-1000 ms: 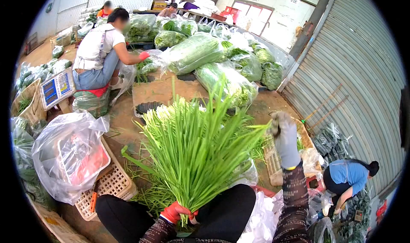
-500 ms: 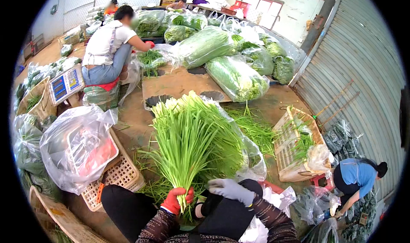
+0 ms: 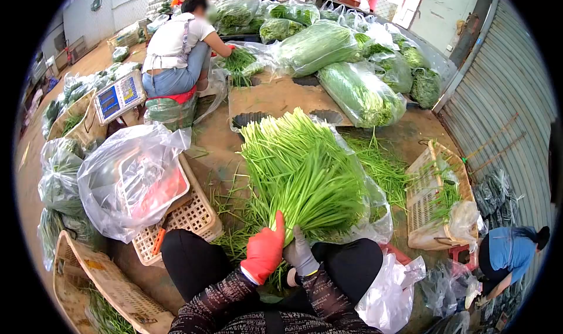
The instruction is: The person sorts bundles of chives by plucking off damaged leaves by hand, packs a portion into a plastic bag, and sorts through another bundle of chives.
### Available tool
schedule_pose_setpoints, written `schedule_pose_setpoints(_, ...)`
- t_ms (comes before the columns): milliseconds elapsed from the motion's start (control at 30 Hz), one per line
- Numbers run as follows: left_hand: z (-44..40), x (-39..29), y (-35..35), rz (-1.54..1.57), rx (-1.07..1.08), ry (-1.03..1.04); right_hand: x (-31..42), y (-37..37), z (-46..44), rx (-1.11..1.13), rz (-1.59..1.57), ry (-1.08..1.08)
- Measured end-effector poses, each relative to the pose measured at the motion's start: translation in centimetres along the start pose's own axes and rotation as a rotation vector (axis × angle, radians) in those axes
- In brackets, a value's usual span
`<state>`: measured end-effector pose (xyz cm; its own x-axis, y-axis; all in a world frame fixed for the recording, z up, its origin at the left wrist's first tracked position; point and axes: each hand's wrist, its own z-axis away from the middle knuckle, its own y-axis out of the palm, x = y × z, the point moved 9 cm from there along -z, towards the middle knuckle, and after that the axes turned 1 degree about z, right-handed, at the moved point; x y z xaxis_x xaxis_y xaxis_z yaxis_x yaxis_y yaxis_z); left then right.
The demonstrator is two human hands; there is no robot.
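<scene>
My left hand (image 3: 264,255), in a red glove, is closed around the pale stem end of a bunch of garlic chives (image 3: 319,202), thumb pointing up. My right hand (image 3: 301,253), in a grey glove, wraps the same end from the right, its fingertips partly hidden. The long green leaves fan away to the upper right. Just beyond lies a large pile of chives (image 3: 281,137), pale ends facing away, on a clear plastic sheet (image 3: 378,216). Loose leaves are scattered on the floor around my knees.
To the left stands a plastic crate (image 3: 202,214) under a clear bag (image 3: 126,181), near a scale (image 3: 119,97). Another crate (image 3: 423,199) is on the right. Bagged greens (image 3: 360,96) lie ahead. One co-worker (image 3: 176,46) sits ahead left; another (image 3: 507,252) bends at right.
My right hand has come from beside my knee to the stem end. The bunch has tipped from upright towards the right. The whole view has shifted slightly.
</scene>
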<state>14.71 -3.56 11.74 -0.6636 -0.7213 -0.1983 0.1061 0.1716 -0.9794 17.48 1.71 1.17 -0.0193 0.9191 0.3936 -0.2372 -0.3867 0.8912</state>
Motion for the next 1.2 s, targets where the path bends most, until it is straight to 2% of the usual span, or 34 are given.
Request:
schedule_pose_setpoints(100, 0.0, -1.3, 0.0, -0.054, 0.002, 0.071, 0.2, 0.1, 0.6, -0.035, 0.014, 0.008)
schedule_pose_setpoints(133, 0.2, -1.7, 0.2, -0.051, 0.007, 0.101, 1.1, 0.1, 0.5, -0.068, 0.072, -0.102)
schedule_pose_setpoints(233, 0.9, -1.8, -0.6, 0.005, 0.006, 0.165, 1.0, 0.0, 0.6, -0.039, 0.05, -0.066)
schedule_pose_setpoints(300, 2.0, -1.5, -2.4, 0.326, 0.205, 0.188, 1.0, 0.3, 0.7, -0.026, 0.047, -0.047)
schedule_pose_setpoints(333, 2.5, -1.1, -3.9, 0.392, 0.392, 0.155, 1.2, 0.5, 0.8, -0.051, 0.053, -0.052)
schedule_pose_setpoints(367, 2.8, -0.1, -3.5, 0.397, 0.389, 0.155, 1.3, 0.6, 0.9, -0.076, 0.059, -0.057)
schedule_pose_setpoints(433, 3.7, 1.1, -5.3, 0.838, 0.144, 0.379, 1.2, 0.5, 1.0, -0.068, 0.068, -0.025)
schedule_pose_setpoints(467, 3.9, 2.8, -5.4, 1.009, 0.272, 0.213, 1.7, 1.2, 1.0, -0.012, 0.055, -0.063)
schedule_pose_setpoints(500, 3.6, 3.7, -6.2, 1.202, 0.267, 0.259, 2.1, 3.0, 0.6, 0.054, 0.042, -0.087)
schedule_pose_setpoints(533, 3.7, 5.2, -5.8, 1.202, 0.315, 0.139, 2.8, 5.0, 0.8, 0.137, 0.103, -0.119)
schedule_pose_setpoints(567, 3.8, 6.4, -6.4, 1.206, 0.356, 0.002, 2.5, 7.2, 0.7, 0.142, -0.108, -0.108)
schedule_pose_setpoints(600, 3.2, 7.0, -7.6, 1.251, 0.153, 0.056, 2.4, 9.2, 0.7, 0.15, -0.035, -0.117)
schedule_pose_setpoints(633, 2.8, 7.5, -9.1, 1.235, 0.077, 0.091, 2.5, 10.5, 0.2, 0.169, 0.038, -0.123)
schedule_pose_setpoints(667, 1.7, 7.7, -8.6, 1.297, 0.026, 0.124, 2.3, 9.1, -0.7, 0.096, 0.168, -0.091)
schedule_pose_setpoints(700, 1.2, 8.4, -8.7, 1.254, -0.112, 0.106, 1.9, 8.0, -1.6, 0.029, 0.304, -0.069)
schedule_pose_setpoints(733, 1.0, 8.8, -10.0, 1.332, -0.103, 0.093, 1.2, 10.0, -2.0, 0.101, 0.368, -0.061)
schedule_pose_setpoints(767, 0.7, 9.6, -10.8, 1.289, -0.187, 0.085, -0.3, 11.0, -3.2, 0.126, 0.372, -0.02)
schedule_pose_setpoints(833, 0.8, 11.4, -14.6, 1.299, -0.424, 0.153, -1.3, 14.6, -6.3, 0.187, 0.633, -0.188)
schedule_pose_setpoints(933, 1.8, 17.4, -16.4, 1.361, -0.609, -0.063, -3.5, 21.3, -10.5, 0.258, 0.991, -0.51)
schedule_pose_setpoints(967, 2.6, 19.2, -17.1, 1.546, -0.658, -0.125, -4.5, 23.3, -11.7, 0.271, 1.038, -0.575)
schedule_pose_setpoints(1000, 3.1, 21.5, -17.2, 1.59, -0.653, -0.177, -5.5, 25.3, -12.8, 0.28, 1.083, -0.641)
schedule_pose_setpoints(1100, 5.3, 29.9, -15.2, 1.582, -0.749, -0.326, -12.6, 33.3, -14.8, 0.734, 1.461, -0.636)
schedule_pose_setpoints(1167, 7.0, 34.1, -14.6, 1.331, -0.806, -0.358, -14.7, 36.8, -15.3, 0.933, 1.197, -0.762)
schedule_pose_setpoints(1200, 8.1, 36.0, -14.7, 1.148, -0.817, -0.425, -16.9, 37.1, -17.1, 1.002, 1.299, -0.895)
